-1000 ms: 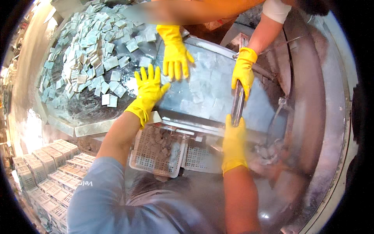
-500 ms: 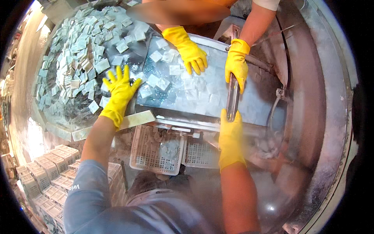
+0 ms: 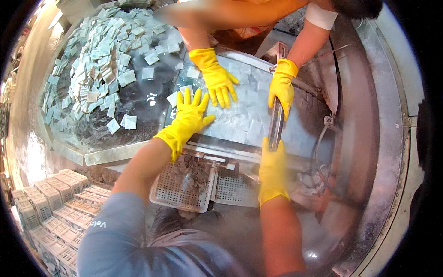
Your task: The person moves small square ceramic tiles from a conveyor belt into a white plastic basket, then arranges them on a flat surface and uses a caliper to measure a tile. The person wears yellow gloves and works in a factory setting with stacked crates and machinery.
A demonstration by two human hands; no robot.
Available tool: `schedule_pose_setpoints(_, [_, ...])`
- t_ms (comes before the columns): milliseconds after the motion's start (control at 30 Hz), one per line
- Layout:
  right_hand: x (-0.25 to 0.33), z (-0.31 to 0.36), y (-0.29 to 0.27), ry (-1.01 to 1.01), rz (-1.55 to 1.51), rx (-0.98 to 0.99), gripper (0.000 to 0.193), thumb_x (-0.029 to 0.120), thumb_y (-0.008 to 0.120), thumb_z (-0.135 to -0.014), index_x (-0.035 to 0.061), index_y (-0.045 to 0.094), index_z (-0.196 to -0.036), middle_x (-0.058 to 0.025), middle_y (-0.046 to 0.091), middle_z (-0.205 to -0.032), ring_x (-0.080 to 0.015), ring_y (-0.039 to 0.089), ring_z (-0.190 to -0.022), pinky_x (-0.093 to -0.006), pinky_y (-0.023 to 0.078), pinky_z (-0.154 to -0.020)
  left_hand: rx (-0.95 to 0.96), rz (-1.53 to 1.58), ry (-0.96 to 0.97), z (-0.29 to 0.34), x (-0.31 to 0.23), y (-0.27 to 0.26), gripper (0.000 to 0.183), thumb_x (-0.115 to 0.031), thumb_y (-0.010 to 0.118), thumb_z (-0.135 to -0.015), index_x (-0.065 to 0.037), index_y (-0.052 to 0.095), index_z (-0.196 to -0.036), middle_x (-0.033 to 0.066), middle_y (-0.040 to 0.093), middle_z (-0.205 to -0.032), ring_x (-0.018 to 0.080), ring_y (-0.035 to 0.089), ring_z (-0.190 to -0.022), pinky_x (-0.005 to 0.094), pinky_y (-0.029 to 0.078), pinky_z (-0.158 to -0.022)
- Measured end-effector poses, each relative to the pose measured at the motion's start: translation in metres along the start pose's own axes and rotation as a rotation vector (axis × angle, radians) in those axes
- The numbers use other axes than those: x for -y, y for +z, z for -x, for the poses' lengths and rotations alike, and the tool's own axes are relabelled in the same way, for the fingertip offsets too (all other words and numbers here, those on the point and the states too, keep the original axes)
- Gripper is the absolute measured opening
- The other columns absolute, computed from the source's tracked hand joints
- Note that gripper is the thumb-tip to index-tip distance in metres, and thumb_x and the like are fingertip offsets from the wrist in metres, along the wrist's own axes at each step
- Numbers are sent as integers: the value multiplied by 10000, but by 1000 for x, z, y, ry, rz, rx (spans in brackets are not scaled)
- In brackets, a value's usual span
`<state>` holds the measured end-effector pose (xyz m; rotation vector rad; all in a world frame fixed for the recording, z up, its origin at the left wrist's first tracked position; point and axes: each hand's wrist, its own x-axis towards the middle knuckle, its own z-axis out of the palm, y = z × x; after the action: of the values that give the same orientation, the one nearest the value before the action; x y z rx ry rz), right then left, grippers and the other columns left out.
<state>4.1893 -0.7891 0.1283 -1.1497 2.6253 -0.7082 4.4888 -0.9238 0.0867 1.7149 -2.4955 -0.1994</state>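
My left hand (image 3: 187,121), in a yellow rubber glove, lies with fingers spread over the left part of a wet, flat bed (image 3: 310,124), touching pale square tiles (image 3: 173,99). My right hand (image 3: 273,173), gloved likewise, is closed around the near end of a metal bar (image 3: 276,122) that crosses the bed. A person opposite grips the bar's far end with one yellow-gloved hand (image 3: 282,90). That person's other gloved hand (image 3: 218,85) rests on the tiles close to my left fingertips. Many tiles lie flat and wet between us, left of the bar.
A large heap of square tiles (image 3: 99,69) covers the dark tabletop (image 3: 143,111) at left. Below the bed's near edge stand two perforated plastic baskets (image 3: 235,189), one holding dark broken pieces (image 3: 187,173). Stacked pale crates (image 3: 69,207) fill the lower left. A hose (image 3: 318,147) hangs at right.
My left hand has moved right from the dark tabletop onto the bed, and tiles there sit closer to the bar. The other person's free hand shifted slightly nearer me. My right hand keeps its grip.
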Motion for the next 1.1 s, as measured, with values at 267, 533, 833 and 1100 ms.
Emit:
schedule_pose_setpoints(267, [17,4,-10,7,-8,49,708,592,758,-867,19,688,-1276,-227,738,-1162,-421,693,-1073,-486,546,-944,-174,-31,-98,-49,65,-2,850,-620,658,-894,-137,476,-1569,259,399,-1632,464,348,-1510,644,168,-1240])
schedule_pose_setpoints(533, [2,-1,-1,-1,-30,56,726,602,744,-871,40,668,-1325,-221,730,-1201,-424,682,-1113,-490,540,-962,-149,-65,-31,-22,17,-2,908,-638,667,-892,-111,430,-1592,296,428,-1583,508,370,-1475,657,221,-1209])
schedule_pose_setpoints(833, [6,2,-5,3,-8,22,663,552,778,-859,74,680,-1308,-192,748,-1153,-407,699,-1066,-479,550,-941,-115,-49,111,-29,67,-20,813,-597,685,-902,-161,490,-1560,257,428,-1602,470,357,-1497,616,204,-1241])
schedule_pose_setpoints(1100, [8,4,-5,11,14,46,735,598,739,-877,40,657,-1349,-223,715,-1252,-419,673,-1142,-490,527,-994,16,-58,-17,-25,0,11,928,-665,583,-944,-101,336,-1639,261,307,-1680,486,238,-1559,632,102,-1260])
